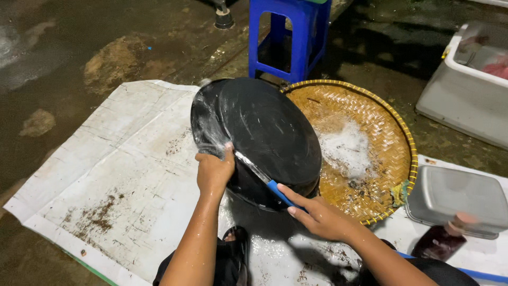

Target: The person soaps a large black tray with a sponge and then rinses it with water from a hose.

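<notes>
**Black pan held on edge, knife blade against its underside**

Head view, looking down at wet ground at night. A white plastic sheet [116, 180], stained with brown specks, is spread on the ground.

Black round pan [259, 140]: tilted up on its edge, underside turned toward the camera, surface wet with pale soapy streaks. Its lower rim sits on the sheet close in front of the person; its right side overlaps the left rim of a round woven bamboo tray [370, 153]. The tray lies flat and carries a patch of white foam near its middle.

Left hand [214, 172]: clenched on the pan's lower left rim, thumb on the near face, fingers wrapped behind. Forearm wet.

Right hand [317, 214]: grasping the blue handle of a knife [262, 177], index finger laid along the handle. The metal blade lies flat against the pan's underside, its tip just beside the left thumb.

Surroundings: a blue plastic stool [288, 37] stands behind the pan. A grey plastic tub [460, 95] sits at upper right, contents blurred. A lidded metal container [455, 198] rests to the right of the tray, with a dark bottle [442, 238] lying just in front of it. A black sandal [235, 254] shows between the forearms.
</notes>
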